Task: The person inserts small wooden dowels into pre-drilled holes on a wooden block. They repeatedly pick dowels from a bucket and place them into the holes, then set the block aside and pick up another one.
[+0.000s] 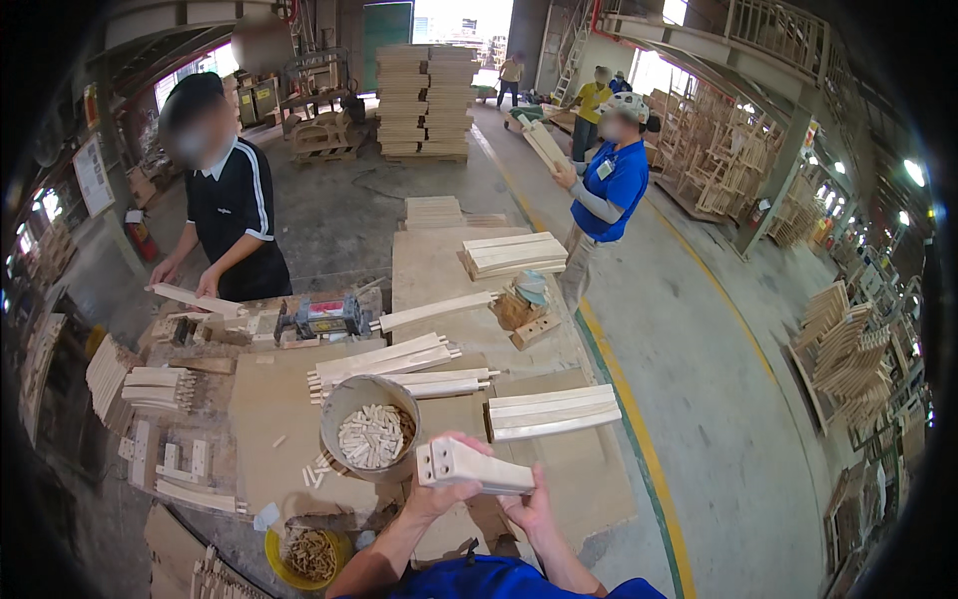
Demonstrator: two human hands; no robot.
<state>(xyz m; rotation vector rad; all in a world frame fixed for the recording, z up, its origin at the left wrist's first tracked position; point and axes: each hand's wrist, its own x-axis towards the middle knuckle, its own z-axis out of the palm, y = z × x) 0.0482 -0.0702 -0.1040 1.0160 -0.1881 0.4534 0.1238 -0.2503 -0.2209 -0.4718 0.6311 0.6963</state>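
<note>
My left hand point(433, 501) and my right hand point(535, 507) hold a small bundle of pale wooden pieces point(489, 473) in front of my body. The left fingers wrap round the end with round drilled holes, and the right hand grips the other end. How many pieces are in the bundle I cannot tell. Just left of it stands a round grey bucket point(334, 449) with many short wooden dowels point(371, 437) inside. Several loose dowels point(317, 471) lie on the table beside the bucket. A stack of pale slats point(554, 411) rests to the right, beyond my hands.
On the cardboard-covered table point(589, 474) lie slats with dowelled ends point(399, 357) and a clamp-like machine point(329, 316). A yellow bucket point(339, 555) stands lower left. A person in black point(235, 190) handles a slat at left; one in blue point(621, 185) carries wooden pieces at right.
</note>
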